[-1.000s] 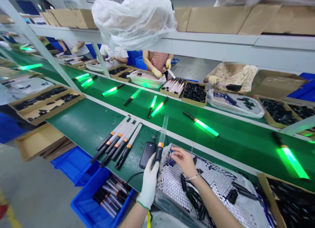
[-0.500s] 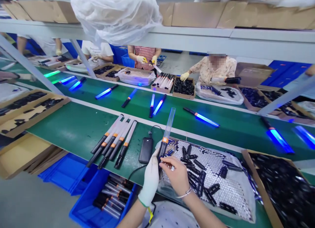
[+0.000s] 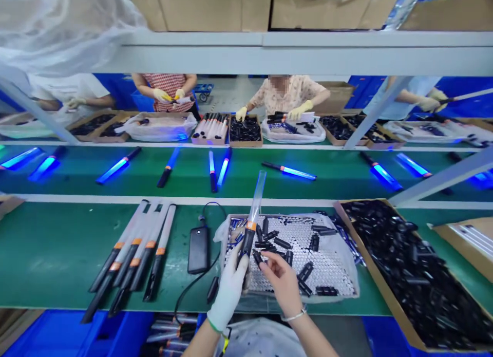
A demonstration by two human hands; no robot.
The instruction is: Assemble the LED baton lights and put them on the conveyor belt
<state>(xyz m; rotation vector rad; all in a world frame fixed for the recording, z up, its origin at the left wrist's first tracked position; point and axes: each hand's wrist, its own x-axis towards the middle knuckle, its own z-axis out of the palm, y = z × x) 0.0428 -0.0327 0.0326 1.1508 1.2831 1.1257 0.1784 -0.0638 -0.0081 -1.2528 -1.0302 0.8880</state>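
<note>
My left hand (image 3: pixel 229 285), in a white glove, is closed around the black handle of a light stick (image 3: pixel 249 239). The stick tilts upward, with an orange ring and a clear, unlit tube. Just right of the handle, my bare right hand (image 3: pixel 281 275) has thumb and forefinger closed on a small black battery holder (image 3: pixel 257 257). Below both hands, a plastic-lined tray (image 3: pixel 352 285) bears upright batteries (image 3: pixel 327 264) packed close together, with several black holders lying on top.
Several unlit light sticks (image 3: pixel 134 259) lie left of a black power bank (image 3: pixel 198 250) with a cable. A carton of black parts (image 3: pixel 408 269) stands at right. Beyond, blue-lit sticks (image 3: pixel 296 173) lie on the green belt (image 3: pixel 246 185). Co-workers sit opposite under a shelf beam (image 3: pixel 246 56).
The view has swung right. My right hand has come away from the handle's lower end and is now beside it with a black battery holder. My left hand keeps the light stick.
</note>
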